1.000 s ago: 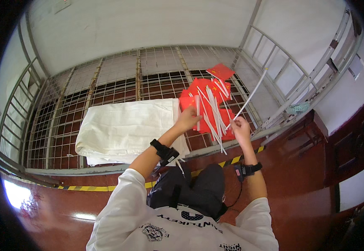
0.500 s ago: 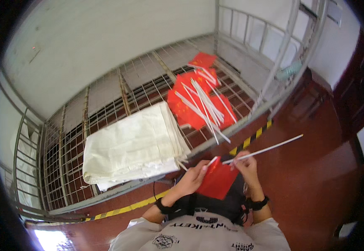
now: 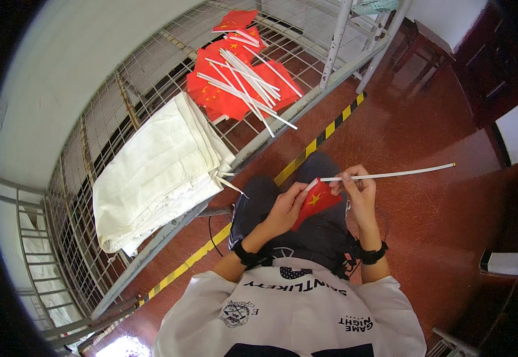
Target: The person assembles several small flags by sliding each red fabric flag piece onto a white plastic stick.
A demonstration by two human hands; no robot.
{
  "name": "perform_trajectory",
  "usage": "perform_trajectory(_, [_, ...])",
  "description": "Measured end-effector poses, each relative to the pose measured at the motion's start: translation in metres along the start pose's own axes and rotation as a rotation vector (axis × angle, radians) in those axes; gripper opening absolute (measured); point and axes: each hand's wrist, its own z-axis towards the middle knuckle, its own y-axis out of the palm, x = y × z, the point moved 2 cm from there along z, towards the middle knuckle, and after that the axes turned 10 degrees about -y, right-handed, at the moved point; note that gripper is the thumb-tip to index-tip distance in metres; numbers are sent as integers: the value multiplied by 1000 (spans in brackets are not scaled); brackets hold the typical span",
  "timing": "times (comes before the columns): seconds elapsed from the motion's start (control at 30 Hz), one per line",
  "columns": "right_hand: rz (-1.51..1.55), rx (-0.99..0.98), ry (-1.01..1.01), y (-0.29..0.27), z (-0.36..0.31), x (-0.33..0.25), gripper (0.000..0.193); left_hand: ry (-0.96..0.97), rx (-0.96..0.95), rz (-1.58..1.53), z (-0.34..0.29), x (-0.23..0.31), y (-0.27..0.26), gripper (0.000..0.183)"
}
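Observation:
Over my lap, my left hand (image 3: 287, 207) pinches a small red flag (image 3: 318, 201) with a yellow star by its white sleeve edge. The cloth hangs down between my hands. My right hand (image 3: 360, 191) grips a thin white stick (image 3: 410, 172) close to one end, and its long part points out to the right with a yellowish tip. The stick's near end meets the end of the flag's white edge; whether it is inside the edge I cannot tell.
Several red flags (image 3: 202, 83) lie on the bed's wire mesh with loose white sticks (image 3: 250, 77) on top. Nearer me is a folded whitish cloth (image 3: 155, 166). A metal bed rail (image 3: 146, 262) runs along my left. Yellow-black tape (image 3: 333, 125) marks the floor; a wooden stool (image 3: 422, 47) stands far right.
The view has tilted down and shifted. The stick's near end has come in line with the flag's white edge and now meets it. Less of the flag's cloth shows.

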Motion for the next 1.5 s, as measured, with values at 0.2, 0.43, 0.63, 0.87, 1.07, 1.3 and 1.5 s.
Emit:
perform_trajectory(0.2, [9, 5, -31, 5, -7, 3, 16, 43, 28, 45, -5, -10, 3, 15])
perform_trajectory(0.43, [11, -52, -7, 15, -4, 2, 15, 41, 22, 28, -7, -3, -8, 14])
perform_trajectory(0.63, [-32, -117, -42, 23, -1, 3, 14, 38, 44, 38, -10, -11, -15, 14])
perform_trajectory(0.87, [-42, -95, -22, 27, -3, 4, 13, 35, 35, 21, -13, -12, -16, 13])
perform_trajectory(1.07, [-114, -113, -11, 27, -10, 9, 14, 32, -1, -5, -12, -3, -14, 16])
perform_trajectory(1.3, [-233, -141, -32, 23, -13, 12, 14, 45, -13, 21, -10, -10, -8, 15])
perform_trajectory(1.5, [-472, -286, -101, 23, -8, 0, 10, 91, -45, 84, -9, -3, -7, 13])
